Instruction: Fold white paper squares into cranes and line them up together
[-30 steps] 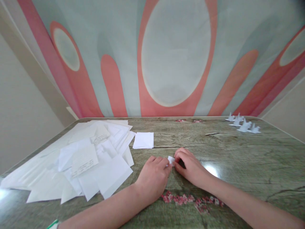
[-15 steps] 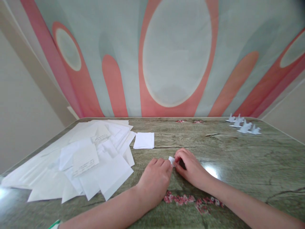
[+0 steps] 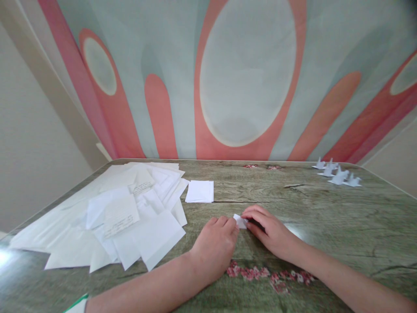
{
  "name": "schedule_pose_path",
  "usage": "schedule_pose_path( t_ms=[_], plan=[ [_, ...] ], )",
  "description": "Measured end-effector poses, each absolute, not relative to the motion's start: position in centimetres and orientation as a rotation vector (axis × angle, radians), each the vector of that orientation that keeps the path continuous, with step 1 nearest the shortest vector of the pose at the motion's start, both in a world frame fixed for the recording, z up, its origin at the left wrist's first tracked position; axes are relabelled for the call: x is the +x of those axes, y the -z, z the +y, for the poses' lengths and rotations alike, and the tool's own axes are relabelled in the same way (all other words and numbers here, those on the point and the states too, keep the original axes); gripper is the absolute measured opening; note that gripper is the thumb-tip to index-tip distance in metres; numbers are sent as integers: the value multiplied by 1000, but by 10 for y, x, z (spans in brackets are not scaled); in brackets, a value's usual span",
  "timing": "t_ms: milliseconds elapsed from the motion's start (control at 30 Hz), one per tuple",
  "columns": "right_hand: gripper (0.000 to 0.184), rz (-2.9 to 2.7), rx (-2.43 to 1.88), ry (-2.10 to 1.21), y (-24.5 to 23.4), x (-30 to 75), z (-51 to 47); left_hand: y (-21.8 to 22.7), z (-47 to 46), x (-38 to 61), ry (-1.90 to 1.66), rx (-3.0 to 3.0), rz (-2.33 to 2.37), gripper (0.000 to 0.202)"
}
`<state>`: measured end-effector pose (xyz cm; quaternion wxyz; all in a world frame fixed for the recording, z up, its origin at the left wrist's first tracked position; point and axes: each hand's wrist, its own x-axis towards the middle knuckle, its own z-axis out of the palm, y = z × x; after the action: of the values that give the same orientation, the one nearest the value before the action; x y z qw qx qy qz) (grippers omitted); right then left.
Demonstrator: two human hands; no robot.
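A small folded piece of white paper (image 3: 240,221) lies between my hands, low over the table. My left hand (image 3: 216,241) is closed, its curled fingertips on the paper's left edge. From the other side, my right hand (image 3: 269,228) pinches the right edge between thumb and fingers. The fingers hide parts of the paper, so its exact folds cannot be made out. Beyond my left hand sits a neat stack of square white sheets (image 3: 199,191).
A large, loose heap of white papers (image 3: 159,237) spreads over the table's left side, some with writing. Several folded paper cranes (image 3: 339,176) stand at the far right corner. The wood-patterned table (image 3: 332,221) ends at a wall with a coral and grey covering (image 3: 247,74).
My right hand has drawn slightly away from the left, and more of the folded paper shows between them. The whole view has shifted a little.
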<state>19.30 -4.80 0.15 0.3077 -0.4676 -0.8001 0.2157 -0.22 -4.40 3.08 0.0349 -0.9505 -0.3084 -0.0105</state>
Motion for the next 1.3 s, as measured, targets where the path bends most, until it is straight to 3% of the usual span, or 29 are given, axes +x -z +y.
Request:
schedule_pose_path(
  t_ms=[100, 200, 367, 600, 933, 1300],
  plan=[
    [37, -2218, -1218, -567, -7, 199, -51, -32, -44, -2, 28, -2925, -945, 25],
    [45, -2410, -1216, -361, -6, 197, -58, -32, -43, -3, 42, -2926, -952, 27],
    [37, -2529, -1316, 30, 4, 189, -70, -33, -43, -2, 41, -2923, -949, 28],
    [37, -2593, -1364, 323, 8, 180, -75, -30, -45, -1, 20, -2899, -962, 31],
    [29, -2624, -1499, 397, -3, 168, -79, -34, -46, -2, 43, -2890, -1034, 27],
    [37, -2588, -1453, 409, 3, 176, -80, -38, -46, -3, -21, -2918, -1063, 23]
  ],
)
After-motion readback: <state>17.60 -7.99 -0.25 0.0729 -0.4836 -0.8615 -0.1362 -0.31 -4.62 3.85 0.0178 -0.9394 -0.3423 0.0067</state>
